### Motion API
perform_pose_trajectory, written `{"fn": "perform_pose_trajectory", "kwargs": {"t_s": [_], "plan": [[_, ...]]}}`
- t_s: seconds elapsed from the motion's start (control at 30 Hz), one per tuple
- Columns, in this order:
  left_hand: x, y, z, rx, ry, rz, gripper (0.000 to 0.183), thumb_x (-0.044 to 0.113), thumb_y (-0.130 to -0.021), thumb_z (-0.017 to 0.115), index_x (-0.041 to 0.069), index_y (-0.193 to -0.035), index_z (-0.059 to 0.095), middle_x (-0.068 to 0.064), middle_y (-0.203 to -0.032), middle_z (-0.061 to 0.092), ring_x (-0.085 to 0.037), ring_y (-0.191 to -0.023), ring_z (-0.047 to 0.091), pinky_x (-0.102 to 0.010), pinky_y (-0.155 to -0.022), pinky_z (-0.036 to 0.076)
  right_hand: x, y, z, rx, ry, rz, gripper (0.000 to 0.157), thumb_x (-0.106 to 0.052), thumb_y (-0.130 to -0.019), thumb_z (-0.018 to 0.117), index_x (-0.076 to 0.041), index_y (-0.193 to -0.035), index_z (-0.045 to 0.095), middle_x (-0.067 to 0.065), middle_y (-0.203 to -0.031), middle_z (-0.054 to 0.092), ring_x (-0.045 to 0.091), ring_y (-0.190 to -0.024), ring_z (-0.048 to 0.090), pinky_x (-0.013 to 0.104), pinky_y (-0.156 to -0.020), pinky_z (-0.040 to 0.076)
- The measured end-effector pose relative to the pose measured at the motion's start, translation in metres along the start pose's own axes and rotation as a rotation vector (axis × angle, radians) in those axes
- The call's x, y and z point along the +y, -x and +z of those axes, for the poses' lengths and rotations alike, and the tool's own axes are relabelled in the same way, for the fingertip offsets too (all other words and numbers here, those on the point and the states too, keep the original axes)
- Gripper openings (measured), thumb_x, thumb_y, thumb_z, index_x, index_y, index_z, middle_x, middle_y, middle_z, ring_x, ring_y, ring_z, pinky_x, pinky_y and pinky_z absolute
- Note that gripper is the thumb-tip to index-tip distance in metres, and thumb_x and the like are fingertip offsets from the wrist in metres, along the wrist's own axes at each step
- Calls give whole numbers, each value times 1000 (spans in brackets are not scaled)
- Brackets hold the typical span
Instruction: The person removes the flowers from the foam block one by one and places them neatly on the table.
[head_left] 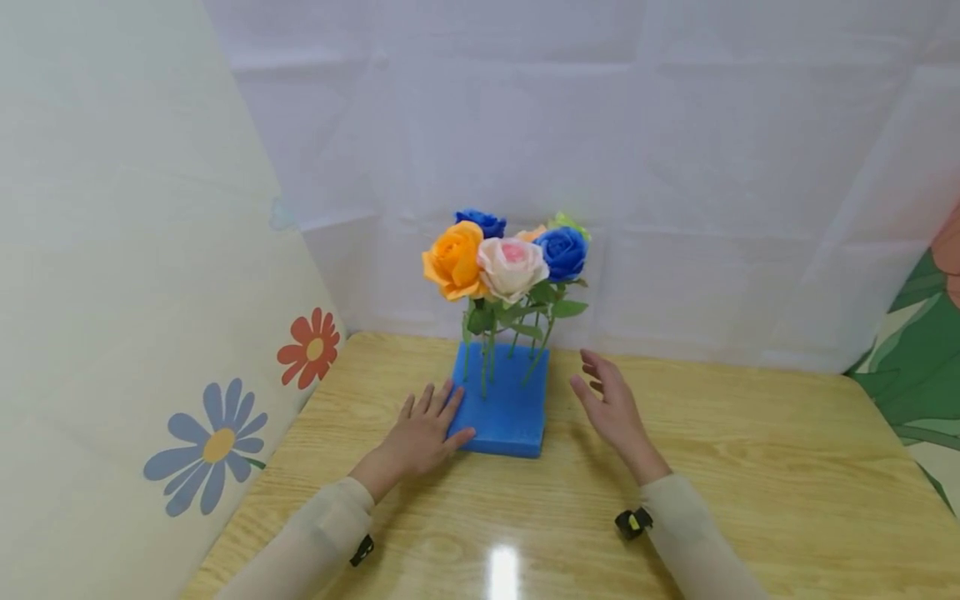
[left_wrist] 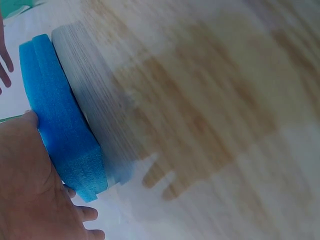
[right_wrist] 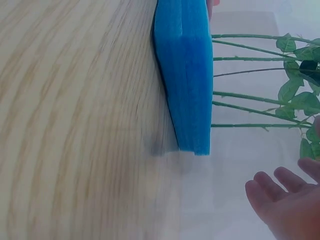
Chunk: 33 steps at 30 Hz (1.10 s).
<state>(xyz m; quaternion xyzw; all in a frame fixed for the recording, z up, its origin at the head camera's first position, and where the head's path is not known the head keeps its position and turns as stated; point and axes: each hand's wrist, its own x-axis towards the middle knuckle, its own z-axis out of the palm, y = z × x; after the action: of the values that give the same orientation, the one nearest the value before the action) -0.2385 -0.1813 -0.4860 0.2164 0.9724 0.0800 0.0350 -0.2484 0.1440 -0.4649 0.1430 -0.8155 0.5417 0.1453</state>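
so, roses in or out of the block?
In: the roses stand up unheld, and their stems run down to the top of the block. Depth hidden.

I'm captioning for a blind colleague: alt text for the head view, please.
A person's left hand touches a blue block on a wooden table; roses, including orange, pale pink and blue, stand in it. The right hand hovers beside the block, not touching.
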Motion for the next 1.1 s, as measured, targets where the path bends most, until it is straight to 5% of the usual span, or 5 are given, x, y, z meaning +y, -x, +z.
{"fn": "perform_pose_trajectory", "kwargs": {"t_s": [0.67,1.1], "plan": [[6,2,-7,-16,-28,-6,79,60,-105,36,6,-162,21,-18,-169,13,-49,-151,14,-69,-118,14,-5,-13,24,-19,-243,206,49,-21,-102,63,-7,-148,49,18,-145,55,35,-131,55,50,-109,44],[4,3,-5,-6,-28,2,79,59,-105,37,6,-162,21,-18,-169,13,-49,-151,15,-69,-117,15,-3,-19,35,-34,-350,193,50,-18,-102,63,-8,-149,48,20,-146,53,37,-132,54,49,-111,42]]}}
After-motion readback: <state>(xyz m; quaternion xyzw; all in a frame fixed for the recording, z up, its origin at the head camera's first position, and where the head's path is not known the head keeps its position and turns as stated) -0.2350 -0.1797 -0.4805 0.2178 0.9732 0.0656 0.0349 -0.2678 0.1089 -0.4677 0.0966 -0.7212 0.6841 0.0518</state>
